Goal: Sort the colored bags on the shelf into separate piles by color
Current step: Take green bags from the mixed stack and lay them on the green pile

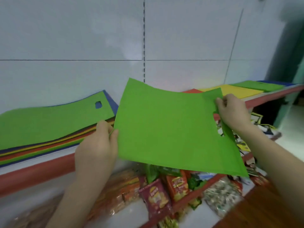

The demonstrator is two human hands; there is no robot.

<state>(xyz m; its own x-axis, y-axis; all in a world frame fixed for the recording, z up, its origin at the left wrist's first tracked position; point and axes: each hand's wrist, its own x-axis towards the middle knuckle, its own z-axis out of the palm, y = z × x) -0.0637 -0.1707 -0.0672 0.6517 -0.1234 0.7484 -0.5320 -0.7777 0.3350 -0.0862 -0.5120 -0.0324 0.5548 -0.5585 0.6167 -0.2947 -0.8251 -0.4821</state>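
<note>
Progress looks early. One green bag (172,127) hangs in the air just in front of the shelf (41,168), held between both hands. The left hand (97,145) pinches its left edge with curled fingers and thumb; the right hand (233,111) grips the right edge beside the handle cut-out. On the left of the shelf sits a thick mixed stack (49,124), green on top with red, yellow, dark and blue layers beneath, so most of the work seems left. Far right, a red bag (192,91), a yellow bag (235,92) and a green pile (256,86) lie side by side, apparently the started piles. Behind stands a pale panelled wall (82,38); snack packets (158,196) crowd below, near the person.
</note>
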